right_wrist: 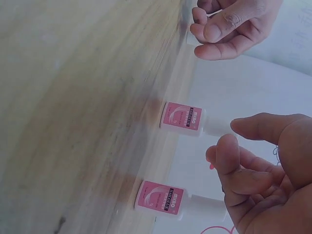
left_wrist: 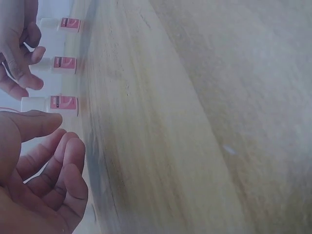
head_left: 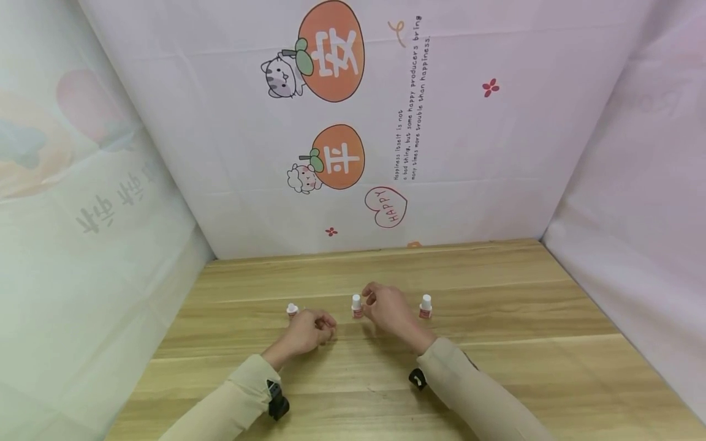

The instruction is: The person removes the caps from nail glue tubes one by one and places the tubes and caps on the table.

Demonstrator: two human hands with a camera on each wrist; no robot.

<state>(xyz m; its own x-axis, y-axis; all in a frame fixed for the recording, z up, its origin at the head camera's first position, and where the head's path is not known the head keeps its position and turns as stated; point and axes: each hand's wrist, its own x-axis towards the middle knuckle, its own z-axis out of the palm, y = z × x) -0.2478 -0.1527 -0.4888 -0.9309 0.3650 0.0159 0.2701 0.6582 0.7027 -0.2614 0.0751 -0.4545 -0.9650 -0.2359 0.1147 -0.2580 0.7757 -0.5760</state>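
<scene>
Three small white nail glue bottles with pink labels stand in a row on the wooden table. My left hand [head_left: 306,331] hovers in front of the left bottle [head_left: 292,310] and hides its lower part. The fingers of this hand are loosely bent with nothing visible between them. Beside the middle bottle [head_left: 356,306] is my right hand [head_left: 390,309]. In the right wrist view its thumb and forefinger are apart, near the white cap of the middle bottle [right_wrist: 183,117]. The right bottle [head_left: 425,306] stands upright, untouched by either hand.
A wooden table [head_left: 353,392] lies beneath the hands. Behind it hangs a white printed cloth [head_left: 469,153], and similar cloth walls rise at the left and right sides. Dark bands [head_left: 277,401] sit at the sleeve cuffs.
</scene>
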